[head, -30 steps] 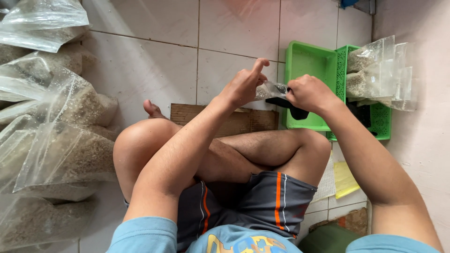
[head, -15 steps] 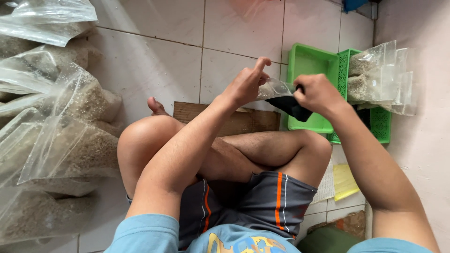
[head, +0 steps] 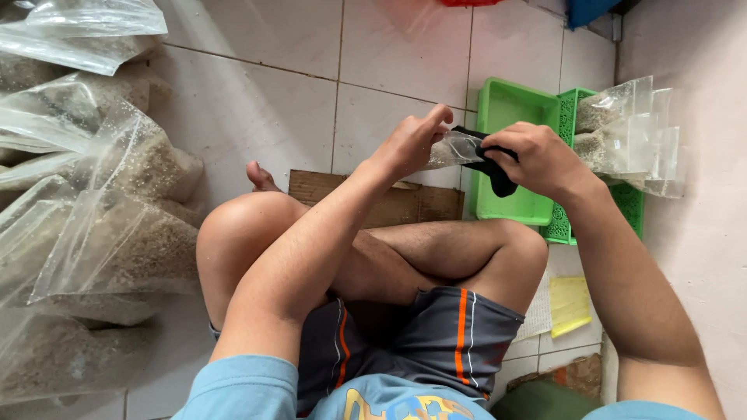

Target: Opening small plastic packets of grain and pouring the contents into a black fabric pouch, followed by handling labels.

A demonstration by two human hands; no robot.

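A small clear bag (head: 455,148), part-filled with pale grainy stuff, is held up in front of the body, above the crossed legs and just short of the green tray (head: 510,105) on the tiled floor (head: 257,101). The bag's near end is pinched by the left hand (head: 408,144), thumb and lower fingers pressed onto the plastic while the forefinger is lifted and pointed up clear of it. Its far end is gripped by the right hand (head: 541,159), whose fingers are curled tight together around a black tool (head: 494,167) laid against the bag; just how that tool is clamped on the plastic cannot be made out. Both forearms are stretched forward over the knees. Behind the right hand, a green slotted basket (head: 622,198) is seen beside the tray, with several filled clear packets (head: 622,128) stood in it against the wall. Along the left edge, large plastic sacks (head: 101,202) of the same pale grain are heaped, well apart from the hands. A flat wooden board (head: 389,202) is laid on the floor just beyond the shins, and a yellow slip of paper (head: 569,303) is seen by the right thigh.
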